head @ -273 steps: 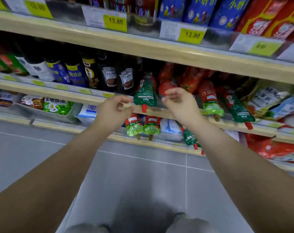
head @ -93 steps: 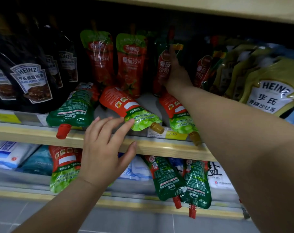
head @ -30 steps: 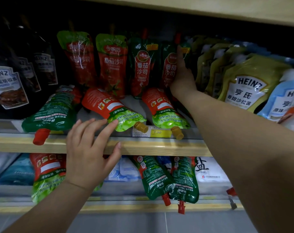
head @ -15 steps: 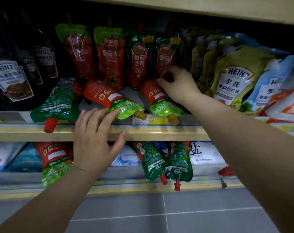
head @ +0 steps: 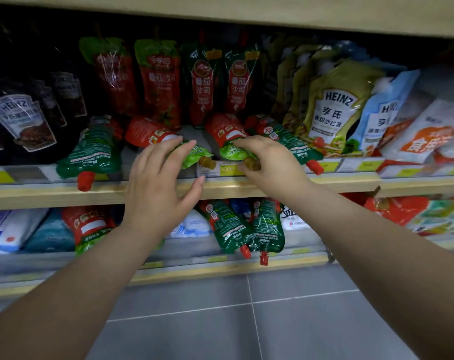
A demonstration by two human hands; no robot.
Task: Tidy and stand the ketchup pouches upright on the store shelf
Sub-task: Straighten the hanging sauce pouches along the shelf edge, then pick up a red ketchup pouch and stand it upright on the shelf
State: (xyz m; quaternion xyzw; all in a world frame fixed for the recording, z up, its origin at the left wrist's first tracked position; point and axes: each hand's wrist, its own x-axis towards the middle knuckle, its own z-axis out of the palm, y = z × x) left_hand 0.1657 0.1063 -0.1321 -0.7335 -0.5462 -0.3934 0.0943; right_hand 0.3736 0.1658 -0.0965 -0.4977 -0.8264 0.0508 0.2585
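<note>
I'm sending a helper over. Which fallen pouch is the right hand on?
Find the yellow price tag on the middle shelf edge. The pouch lies just above it, under the right hand: red body, light green neck, brown cap; its right neighbour is dark green, red-capped.

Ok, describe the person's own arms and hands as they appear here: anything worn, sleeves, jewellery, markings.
Both forearms are bare as far as the frame shows, with no sleeve in view. The left hand and the right hand wear no gloves, and no ring, watch or bracelet is visible. The nails look short and unpainted. No markings show.
</note>
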